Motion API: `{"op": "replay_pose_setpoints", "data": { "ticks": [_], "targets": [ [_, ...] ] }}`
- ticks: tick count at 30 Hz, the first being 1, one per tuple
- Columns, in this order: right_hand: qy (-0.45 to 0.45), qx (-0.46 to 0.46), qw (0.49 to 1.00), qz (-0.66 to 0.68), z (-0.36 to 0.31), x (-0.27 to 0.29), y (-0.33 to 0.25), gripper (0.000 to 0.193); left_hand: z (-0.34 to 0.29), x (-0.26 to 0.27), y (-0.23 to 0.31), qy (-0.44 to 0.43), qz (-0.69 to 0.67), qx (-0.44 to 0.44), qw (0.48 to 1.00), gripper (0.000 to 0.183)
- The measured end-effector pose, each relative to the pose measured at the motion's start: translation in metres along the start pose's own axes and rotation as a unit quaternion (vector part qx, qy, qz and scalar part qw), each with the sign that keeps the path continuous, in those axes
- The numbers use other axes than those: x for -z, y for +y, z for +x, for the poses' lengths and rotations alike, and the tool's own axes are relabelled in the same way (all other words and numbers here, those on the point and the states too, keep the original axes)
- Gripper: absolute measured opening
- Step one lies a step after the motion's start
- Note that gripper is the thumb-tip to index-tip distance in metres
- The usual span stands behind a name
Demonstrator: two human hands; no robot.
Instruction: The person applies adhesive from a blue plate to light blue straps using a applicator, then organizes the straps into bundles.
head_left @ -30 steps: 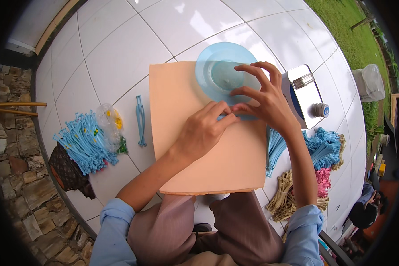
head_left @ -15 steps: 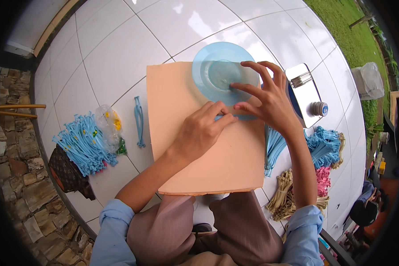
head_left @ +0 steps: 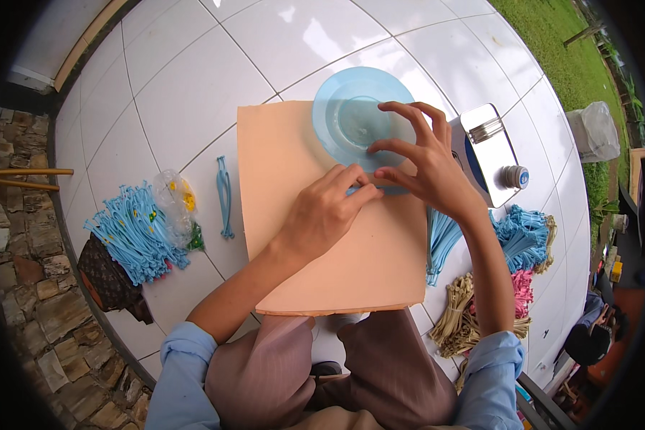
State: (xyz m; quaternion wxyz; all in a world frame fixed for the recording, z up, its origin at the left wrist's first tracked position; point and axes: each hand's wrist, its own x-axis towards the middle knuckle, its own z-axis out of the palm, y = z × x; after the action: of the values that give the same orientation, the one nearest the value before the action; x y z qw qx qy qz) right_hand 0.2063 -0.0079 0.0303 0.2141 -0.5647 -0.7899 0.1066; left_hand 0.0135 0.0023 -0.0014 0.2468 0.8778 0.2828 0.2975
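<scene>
Above a white tile floor lies a big flat peach board. At its far edge, poking out past it, is a round see-through blue plate, just ahead of the hands and nearer the right hand than the left hand. The right hand is spread, with bent fingers above the plate; I cannot tell if it touches anything. The left hand pinches a thin blue strip, which points sideways toward the right hand.
</scene>
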Motion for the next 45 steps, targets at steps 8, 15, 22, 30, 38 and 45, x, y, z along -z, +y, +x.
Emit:
{"op": "replay_pose_setpoints", "data": {
  "ticks": [8, 15, 22, 30, 38, 45],
  "targets": [
    [-0.028, -0.047, 0.994, 0.097, 0.001, 0.0, -0.006, 0.026, 0.0, -0.001, -0.001, 0.003, 0.0, -0.005, 1.0, 0.019],
    [0.085, -0.076, 0.993, 0.015, -0.048, 0.011, -0.019, 0.031, 0.0, -0.001, 0.0, 0.014, -0.005, 0.001, 1.0, 0.018],
    [0.107, -0.072, 0.989, -0.073, -0.07, -0.006, -0.027, 0.043, 0.001, -0.003, -0.002, 0.021, -0.006, 0.002, 1.0, 0.015],
    [0.101, -0.046, 0.982, -0.15, -0.069, -0.003, -0.03, 0.041, 0.002, -0.001, 0.001, 0.015, -0.01, 0.002, 1.0, 0.016],
    [0.151, -0.094, 0.974, -0.14, -0.082, -0.012, -0.03, 0.043, 0.002, -0.001, -0.001, 0.011, -0.013, 0.005, 1.0, 0.017],
    [0.143, -0.093, 0.974, -0.149, -0.082, -0.018, -0.036, 0.041, 0.0, -0.001, -0.005, -0.003, -0.002, -0.01, 1.0, 0.015]
  ]
}}
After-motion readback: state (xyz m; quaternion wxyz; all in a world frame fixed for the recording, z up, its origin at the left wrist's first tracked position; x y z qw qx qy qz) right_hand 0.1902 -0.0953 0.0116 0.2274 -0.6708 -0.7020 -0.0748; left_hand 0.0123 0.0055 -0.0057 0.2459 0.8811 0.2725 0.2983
